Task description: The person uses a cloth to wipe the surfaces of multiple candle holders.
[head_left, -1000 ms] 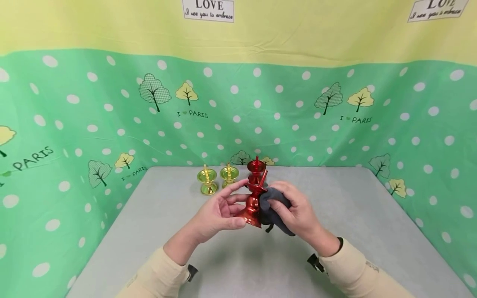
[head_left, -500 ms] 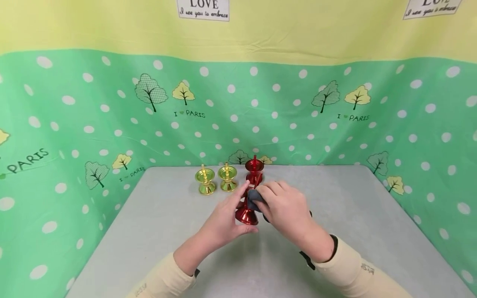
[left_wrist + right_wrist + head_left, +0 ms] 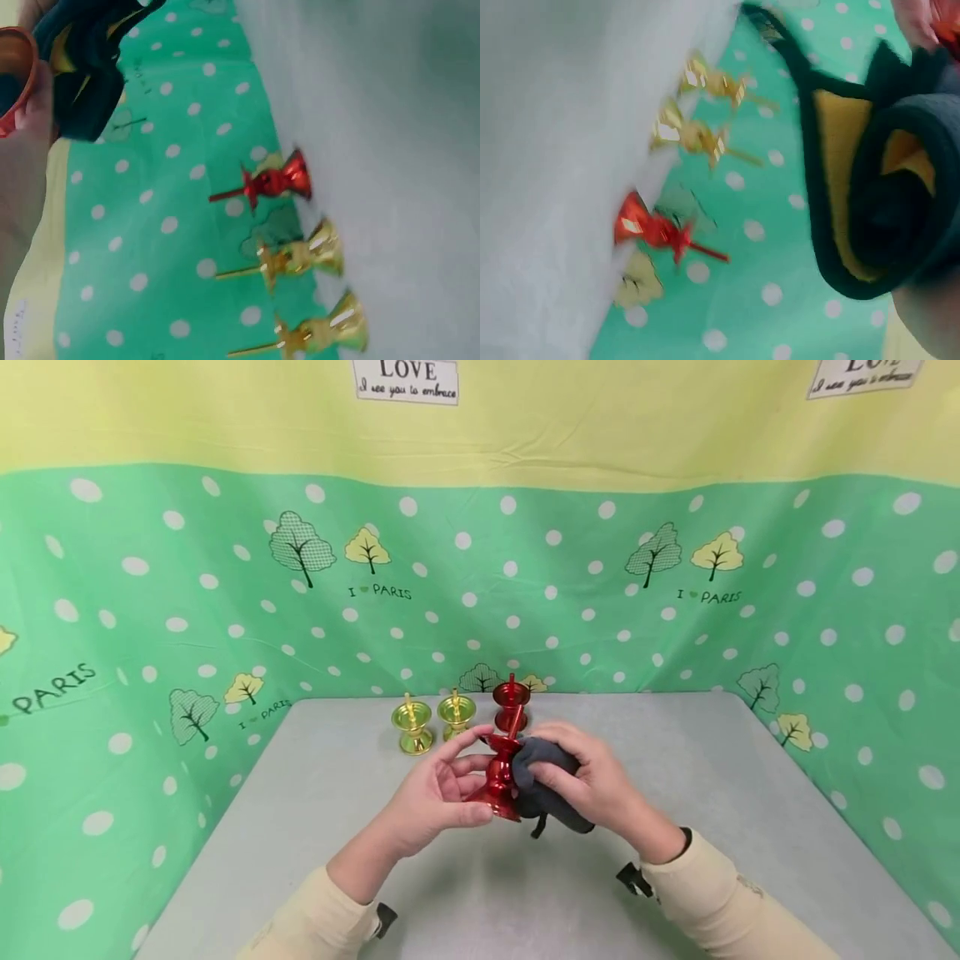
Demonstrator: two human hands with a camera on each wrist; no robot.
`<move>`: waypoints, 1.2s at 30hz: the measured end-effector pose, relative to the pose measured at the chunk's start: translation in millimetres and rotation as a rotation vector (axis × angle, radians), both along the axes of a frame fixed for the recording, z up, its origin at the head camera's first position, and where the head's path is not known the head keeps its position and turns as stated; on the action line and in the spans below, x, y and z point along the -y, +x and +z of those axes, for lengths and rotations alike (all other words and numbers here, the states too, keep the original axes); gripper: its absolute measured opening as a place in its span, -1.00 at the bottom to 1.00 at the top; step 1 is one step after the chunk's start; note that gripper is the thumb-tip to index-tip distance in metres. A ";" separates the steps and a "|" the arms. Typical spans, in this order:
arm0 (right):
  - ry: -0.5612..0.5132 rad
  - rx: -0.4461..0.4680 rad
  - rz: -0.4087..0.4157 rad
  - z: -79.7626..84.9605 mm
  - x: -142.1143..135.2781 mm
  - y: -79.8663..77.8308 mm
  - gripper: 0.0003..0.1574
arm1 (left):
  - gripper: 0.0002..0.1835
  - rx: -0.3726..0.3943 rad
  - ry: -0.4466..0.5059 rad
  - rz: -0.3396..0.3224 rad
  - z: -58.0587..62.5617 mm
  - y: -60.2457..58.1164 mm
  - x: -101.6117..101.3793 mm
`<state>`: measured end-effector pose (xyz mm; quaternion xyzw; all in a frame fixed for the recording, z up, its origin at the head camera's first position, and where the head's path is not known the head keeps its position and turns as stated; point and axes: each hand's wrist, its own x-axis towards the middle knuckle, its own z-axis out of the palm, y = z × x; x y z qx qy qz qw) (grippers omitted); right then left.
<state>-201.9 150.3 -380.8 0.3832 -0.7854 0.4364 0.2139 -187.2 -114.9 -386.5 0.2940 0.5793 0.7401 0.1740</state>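
Observation:
My left hand [image 3: 431, 795] grips a shiny red candle holder [image 3: 501, 777] between thumb and fingers, clear of the table and tilted a little. Its spike leans to the right above the dish. A folded dark grey cloth [image 3: 551, 781] is pinched in my right hand [image 3: 600, 777] and pressed against the holder's right side, hiding part of it. In the right wrist view the cloth [image 3: 832, 187] shows a yellow inner face and a dark hanging strap. The left wrist view catches only the open underside of the red holder's base [image 3: 16, 71].
Two gold candle holders [image 3: 415, 739] [image 3: 457, 714] and a second red candle holder [image 3: 512, 695] stand upright in a row at the back of the grey table [image 3: 337, 827]. Behind them hangs a green and yellow printed curtain [image 3: 517, 593].
My right hand swung in over the red candle holder's stem with the cloth, then turned back to its right side. My left hand turned the holder and tilts it again.

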 end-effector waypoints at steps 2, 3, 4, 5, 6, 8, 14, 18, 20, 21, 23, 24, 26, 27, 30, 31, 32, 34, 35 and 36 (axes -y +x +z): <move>-0.023 -0.026 0.004 -4.0 -1.0 -0.6 -0.55 | 0.11 0.027 0.019 -0.036 -0.1 -0.6 1.5; -0.018 -0.070 -0.016 -4.9 -1.1 -0.7 -0.56 | 0.11 0.014 0.006 -0.029 0.0 -0.8 1.6; -0.005 -0.118 -0.046 -5.2 -1.0 -0.6 -0.57 | 0.10 -0.013 -0.018 -0.009 0.3 -0.9 1.4; 0.013 -0.165 -0.082 -4.9 -0.8 -0.4 -0.59 | 0.10 -0.052 -0.054 0.023 1.0 -0.9 0.9; 0.035 -0.210 -0.116 -3.9 -0.4 -0.1 -0.62 | 0.10 -0.097 -0.095 0.058 1.8 -0.8 0.1; 0.079 -0.286 -0.174 -1.6 0.2 0.4 -0.69 | 0.11 -0.190 -0.183 0.136 4.5 -0.1 -2.8; 0.161 -0.365 -0.186 5.9 2.4 3.4 -0.54 | 0.13 -0.227 -0.256 0.199 11.1 3.9 -8.1; 0.141 -0.351 -0.123 8.7 0.1 3.0 -0.52 | 0.11 -0.080 -0.094 0.125 8.6 5.2 -0.8; 0.135 -0.338 -0.117 8.9 -1.4 2.6 -0.59 | 0.13 -0.031 -0.040 0.117 5.6 4.3 3.2; 0.134 -0.319 -0.136 8.8 -1.9 3.0 -0.58 | 0.13 -0.019 -0.028 0.129 4.3 3.9 4.3; 0.099 -0.265 -0.212 7.1 -0.8 5.1 -0.48 | 0.15 -0.012 -0.047 0.198 2.0 2.5 4.8; 0.067 -0.229 -0.262 5.8 0.9 6.8 -0.41 | 0.15 -0.010 -0.058 0.241 0.9 1.8 3.8; -0.027 -0.163 -0.345 3.4 6.5 10.9 -0.36 | 0.14 0.004 -0.077 0.321 -1.1 0.8 -0.1; -0.075 -0.139 -0.373 2.2 10.2 13.1 -0.36 | 0.14 0.016 -0.084 0.355 -1.8 0.8 -3.0; -0.163 -0.132 -0.384 -1.8 23.3 19.2 -0.42 | 0.14 0.040 -0.083 0.415 -2.9 2.6 -13.2; -0.164 -0.136 -0.369 -2.9 27.4 21.4 -0.46 | 0.14 0.043 -0.076 0.421 -3.0 3.7 -16.3; -0.156 -0.134 -0.350 -4.1 30.8 23.2 -0.49 | 0.16 0.048 -0.065 0.425 -2.7 5.0 -19.2; -0.140 -0.093 -0.310 -5.8 35.0 26.5 -0.55 | 0.16 0.057 -0.035 0.431 -1.5 7.3 -23.3; -0.129 -0.063 -0.293 -6.3 35.5 27.6 -0.56 | 0.16 0.059 -0.021 0.432 -0.6 8.1 -24.5; -0.122 -0.040 -0.282 -6.1 35.0 27.8 -0.56 | 0.16 0.061 -0.009 0.434 0.2 8.8 -25.1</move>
